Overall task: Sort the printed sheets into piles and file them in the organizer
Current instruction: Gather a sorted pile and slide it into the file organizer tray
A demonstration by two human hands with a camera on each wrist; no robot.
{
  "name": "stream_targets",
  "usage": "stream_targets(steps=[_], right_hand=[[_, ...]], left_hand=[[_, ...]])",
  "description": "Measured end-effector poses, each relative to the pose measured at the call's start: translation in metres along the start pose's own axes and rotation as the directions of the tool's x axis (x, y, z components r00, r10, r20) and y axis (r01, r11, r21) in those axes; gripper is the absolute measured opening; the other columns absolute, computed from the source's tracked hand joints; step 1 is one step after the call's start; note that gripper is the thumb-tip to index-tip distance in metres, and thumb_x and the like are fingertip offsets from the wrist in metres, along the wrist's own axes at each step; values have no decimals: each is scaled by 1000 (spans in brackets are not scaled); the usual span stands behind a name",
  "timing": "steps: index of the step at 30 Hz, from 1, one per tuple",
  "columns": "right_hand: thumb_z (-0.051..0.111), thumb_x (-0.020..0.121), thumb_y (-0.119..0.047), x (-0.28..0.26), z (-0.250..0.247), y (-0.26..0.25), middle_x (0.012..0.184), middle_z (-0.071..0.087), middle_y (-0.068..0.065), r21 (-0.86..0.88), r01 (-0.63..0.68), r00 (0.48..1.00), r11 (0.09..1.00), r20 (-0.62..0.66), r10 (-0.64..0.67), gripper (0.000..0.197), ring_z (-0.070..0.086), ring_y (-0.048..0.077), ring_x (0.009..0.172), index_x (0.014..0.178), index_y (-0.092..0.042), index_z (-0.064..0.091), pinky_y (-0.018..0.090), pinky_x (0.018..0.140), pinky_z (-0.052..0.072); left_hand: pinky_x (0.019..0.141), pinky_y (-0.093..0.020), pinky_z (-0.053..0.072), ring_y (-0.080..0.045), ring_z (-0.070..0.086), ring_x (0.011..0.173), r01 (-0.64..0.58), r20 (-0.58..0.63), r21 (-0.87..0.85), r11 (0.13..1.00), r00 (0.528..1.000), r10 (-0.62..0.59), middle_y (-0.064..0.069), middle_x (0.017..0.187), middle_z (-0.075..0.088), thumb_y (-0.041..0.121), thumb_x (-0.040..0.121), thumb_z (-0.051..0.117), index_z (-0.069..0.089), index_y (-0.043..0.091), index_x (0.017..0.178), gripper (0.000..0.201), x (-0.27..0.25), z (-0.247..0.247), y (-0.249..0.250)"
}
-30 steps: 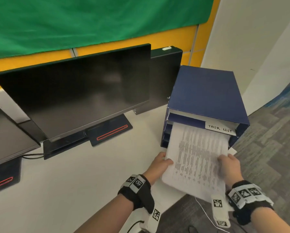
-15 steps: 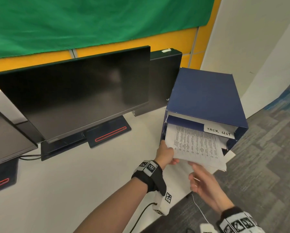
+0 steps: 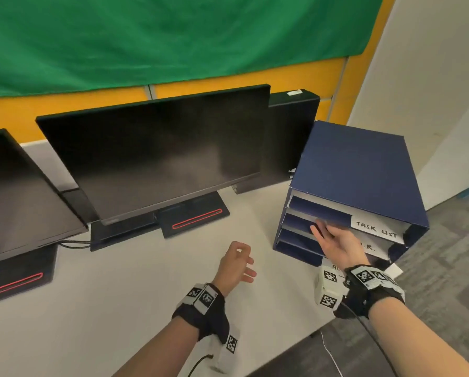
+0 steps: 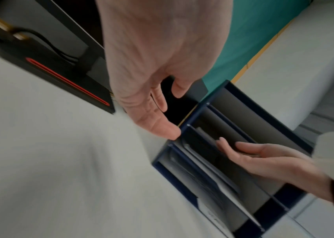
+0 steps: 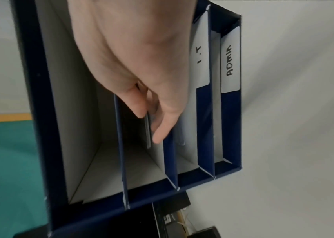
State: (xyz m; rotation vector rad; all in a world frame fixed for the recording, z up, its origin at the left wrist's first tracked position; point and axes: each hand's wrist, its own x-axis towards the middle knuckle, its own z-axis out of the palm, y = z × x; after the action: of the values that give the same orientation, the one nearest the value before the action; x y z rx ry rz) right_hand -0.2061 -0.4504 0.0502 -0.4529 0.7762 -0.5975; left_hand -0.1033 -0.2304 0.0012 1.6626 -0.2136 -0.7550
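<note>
A dark blue organizer (image 3: pixel 353 164) with several stacked shelves stands at the desk's right end. Its labels read TASK LIST (image 3: pixel 376 229), I.T (image 5: pixel 199 54) and ADMIN (image 5: pixel 230 61). The printed sheets (image 5: pixel 147 133) lie inside the slot under the TASK LIST shelf, with only their front edge showing. My right hand (image 3: pixel 334 240) reaches into that slot, and its straight fingers (image 5: pixel 160 132) rest against the sheets' edge. My left hand (image 3: pixel 234 263) hovers over the bare desk left of the organizer, loosely curled and holding nothing.
A large black monitor (image 3: pixel 157 156) stands behind my left hand. Another monitor (image 3: pixel 16 197) is at far left and a third (image 3: pixel 290 137) sits beside the organizer. The white desk (image 3: pixel 119 295) ends at front right, above grey carpet (image 3: pixel 445 268).
The sheets slid from half out of the slot to fully inside. My left hand let go and drew back left. My right hand rose to the slot and pushed the edge in.
</note>
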Motion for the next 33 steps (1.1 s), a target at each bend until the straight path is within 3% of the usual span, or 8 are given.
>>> stream_targets(steps=[3, 6, 8, 14, 18, 22, 28, 33], right_hand=[[39, 97, -2, -2, 9, 18, 123, 57, 14, -214, 38, 998, 976, 56, -27, 28, 57, 27, 114, 123, -2, 49, 40, 92, 48], [43, 94, -4, -22, 17, 69, 97, 63, 13, -567, 138, 983, 812, 177, -43, 22, 62, 25, 85, 106, -3, 62, 33, 73, 51], [40, 93, 0, -34, 25, 118, 86, 61, 14, -721, 136, 964, 679, 255, 78, 25, 58, 26, 72, 94, -2, 65, 32, 64, 48], [41, 94, 0, -61, 49, 257, 76, 60, 10, -927, 267, 830, 262, 359, 426, 27, 54, 20, 62, 88, -8, 66, 28, 54, 46], [41, 95, -3, -84, 69, 309, 76, 60, 5, -912, 373, 690, 170, 395, 607, 24, 55, 17, 62, 94, -8, 65, 25, 52, 46], [44, 95, -7, -92, 80, 335, 76, 62, 2, -890, 435, 633, 137, 411, 656, 22, 57, 15, 60, 94, -11, 65, 24, 53, 47], [45, 94, -6, -88, 88, 349, 74, 61, 4, -910, 397, 656, 117, 370, 658, 21, 56, 15, 56, 90, -11, 65, 24, 50, 45], [46, 94, -6, -84, 96, 359, 75, 61, 8, -923, 368, 685, 112, 351, 639, 20, 56, 19, 60, 95, -5, 65, 24, 51, 45]], left_hand=[[57, -32, 50, -21, 60, 61, -75, -117, 121, 990, 989, 89, -8, 86, 59, 22, 96, 48, 54, 19, 96, 7, -8, -47, -25], [66, -33, 46, -21, 60, 74, -80, -267, 393, 916, 943, 197, -1, 84, 62, 15, 93, 47, 55, 24, 90, 12, -21, -106, -50], [71, -27, 39, -21, 57, 85, -45, -386, 525, 850, 878, 284, 1, 89, 60, 9, 91, 49, 55, 26, 90, 17, -35, -149, -67], [93, -42, 40, -28, 41, 120, 530, -802, 474, 703, 589, 96, -8, 130, 43, 21, 91, 50, 47, 18, 125, 34, -95, -287, -115], [109, -50, 28, -28, 25, 137, 776, -929, 258, 576, 363, -72, -10, 150, 27, 32, 92, 45, 31, 15, 141, 54, -147, -371, -152], [110, -60, 23, -38, 21, 138, 903, -950, 51, 426, 175, -258, -16, 151, 22, 54, 90, 42, 25, 17, 144, 68, -185, -419, -184], [102, -57, 37, -40, 30, 133, 910, -906, 138, 391, 275, -321, -20, 150, 21, 69, 86, 26, 19, 12, 144, 82, -174, -403, -193], [98, -47, 43, -36, 42, 126, 856, -839, 371, 359, 475, -266, -20, 143, 34, 67, 87, 25, 27, 9, 141, 79, -129, -331, -158]])
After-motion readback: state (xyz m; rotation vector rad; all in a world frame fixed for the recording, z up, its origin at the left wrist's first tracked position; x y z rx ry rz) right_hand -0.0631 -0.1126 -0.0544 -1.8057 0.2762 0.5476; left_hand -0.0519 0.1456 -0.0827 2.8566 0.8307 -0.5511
